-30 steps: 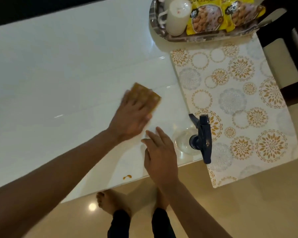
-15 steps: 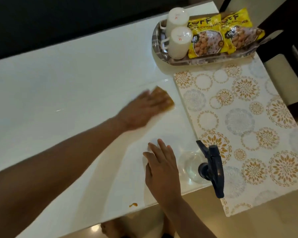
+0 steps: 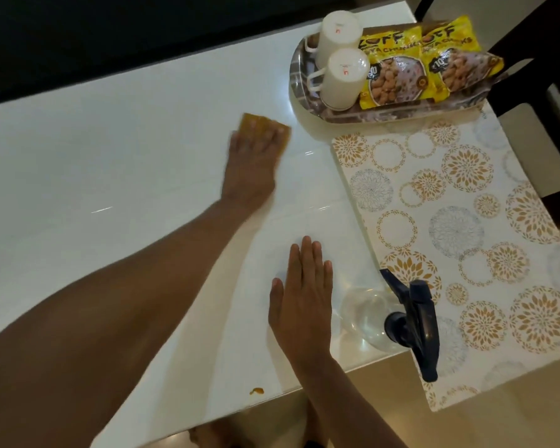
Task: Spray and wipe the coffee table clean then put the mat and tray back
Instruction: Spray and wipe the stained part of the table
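Left hand (image 3: 251, 163) flat, pressing cloth (image 3: 262, 129) on table (image 3: 110, 163) — right hand (image 3: 304, 299) open, empty.

On the coffee table (image 3: 110, 163) I see my left hand (image 3: 253, 163) lying flat on a cloth (image 3: 256, 124), near the middle and toward the far side. My right hand (image 3: 304, 302) rests flat on the table nearer to me, close to the front edge. Just right of this hand stands the spray bottle (image 3: 401, 315), at the left edge of the mat (image 3: 466, 240) (the mat hangs a little over the front edge of the table). Behind the mat, at the far right corner, is the tray (image 3: 298, 82). In the tray two cups (image 3: 343, 79) stand at the left and two snack packets (image 3: 430, 63) lie at the right. A small stain (image 3: 257, 390) sits by the front edge, left of my right forearm.
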